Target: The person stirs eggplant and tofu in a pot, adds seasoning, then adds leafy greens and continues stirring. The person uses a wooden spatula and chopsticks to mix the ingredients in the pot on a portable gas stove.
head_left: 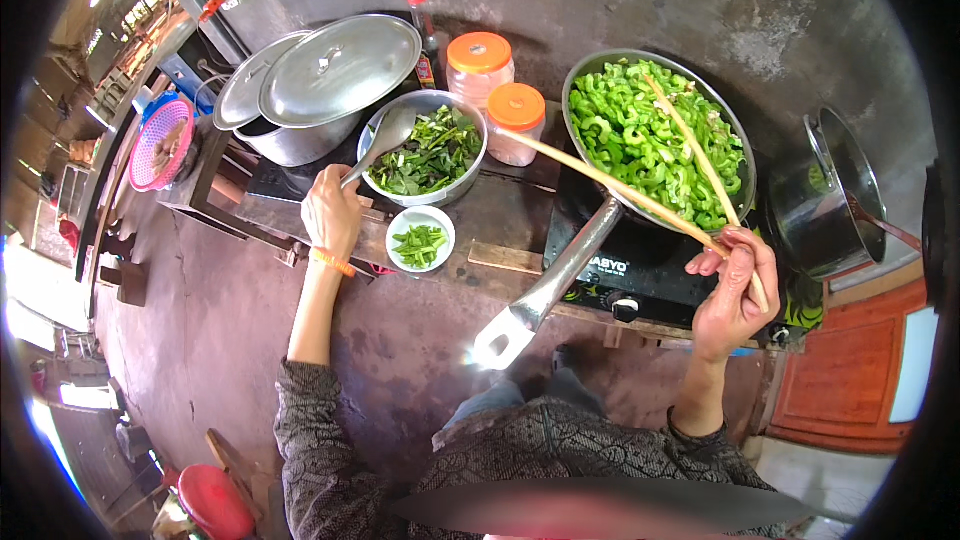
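Observation:
My left hand (331, 210) is closed around the handle of a metal serving spoon (393, 127), whose head rests at the rim of a metal bowl (480, 162) of chopped dark green leaves (428, 155). In my right hand (738, 290) is a pair of long wooden chopsticks (696, 153), spread wide apart. One stick reaches over the frying pan (752, 168); the other points left past the pan toward the jars. Sliced green vegetable pieces (640, 135) fill the pan, which sits on a black gas stove (640, 275). Its long metal handle (560, 270) points toward me.
Left of the bowl stands a lidded pot (300, 140). A small white bowl (447, 240) of chopped greens sits in front. Behind are two orange-lidded jars (480, 55) and a red-capped bottle (422, 20). A dark pot (815, 210) is on the right, a pink basket (146, 162) far left.

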A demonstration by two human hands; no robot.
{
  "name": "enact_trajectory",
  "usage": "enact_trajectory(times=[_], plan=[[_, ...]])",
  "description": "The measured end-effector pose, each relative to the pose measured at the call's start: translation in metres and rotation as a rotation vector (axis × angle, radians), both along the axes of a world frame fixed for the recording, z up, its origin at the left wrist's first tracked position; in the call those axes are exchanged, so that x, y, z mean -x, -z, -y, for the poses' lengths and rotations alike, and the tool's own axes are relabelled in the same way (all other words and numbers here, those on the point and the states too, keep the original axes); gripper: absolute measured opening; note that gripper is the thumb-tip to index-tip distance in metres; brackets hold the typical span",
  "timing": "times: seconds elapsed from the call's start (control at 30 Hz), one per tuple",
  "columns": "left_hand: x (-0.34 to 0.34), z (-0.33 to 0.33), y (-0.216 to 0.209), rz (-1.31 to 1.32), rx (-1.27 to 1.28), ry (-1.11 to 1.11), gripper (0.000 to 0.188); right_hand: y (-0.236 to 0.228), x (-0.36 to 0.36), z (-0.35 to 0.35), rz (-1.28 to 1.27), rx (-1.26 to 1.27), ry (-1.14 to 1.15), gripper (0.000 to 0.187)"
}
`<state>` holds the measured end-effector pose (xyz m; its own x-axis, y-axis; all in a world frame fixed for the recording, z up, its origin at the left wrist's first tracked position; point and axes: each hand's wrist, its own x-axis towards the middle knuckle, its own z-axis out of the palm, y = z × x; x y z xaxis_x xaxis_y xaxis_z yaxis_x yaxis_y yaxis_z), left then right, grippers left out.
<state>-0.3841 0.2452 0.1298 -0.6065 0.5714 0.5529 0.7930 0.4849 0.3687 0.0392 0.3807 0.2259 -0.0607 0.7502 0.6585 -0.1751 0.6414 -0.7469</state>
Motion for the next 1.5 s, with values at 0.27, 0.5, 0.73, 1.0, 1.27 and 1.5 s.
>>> enact_trajectory(times=[0.27,0.5,0.73,1.0,1.27,1.5], plan=[[-0.036,0.03,0.006,-0.107,0.141,0.103,0.018,0.007,-0.011,-0.015,0.011,0.011,-0.017,0.025],[-0.054,0.032,-0.027,0.19,-0.181,0.099,0.007,-0.001,-0.002,-0.023,-0.039,-0.026,0.008,0.024],[-0.099,-0.018,-0.072,1.09,-0.47,0.569,0.014,-0.004,-0.013,-0.034,-0.169,-0.032,0.046,0.021],[-0.124,-0.072,-0.088,0.381,-0.273,0.601,0.004,-0.011,-0.051,-0.036,-0.18,-0.054,0.239,0.024],[-0.118,-0.12,-0.087,-0.566,-0.321,0.85,0.032,-0.008,-0.088,-0.044,-0.166,-0.049,0.439,0.028],[-0.125,-0.145,-0.077,-0.645,-0.346,0.896,0.032,-0.009,-0.102,-0.047,-0.153,-0.065,0.461,0.027]])
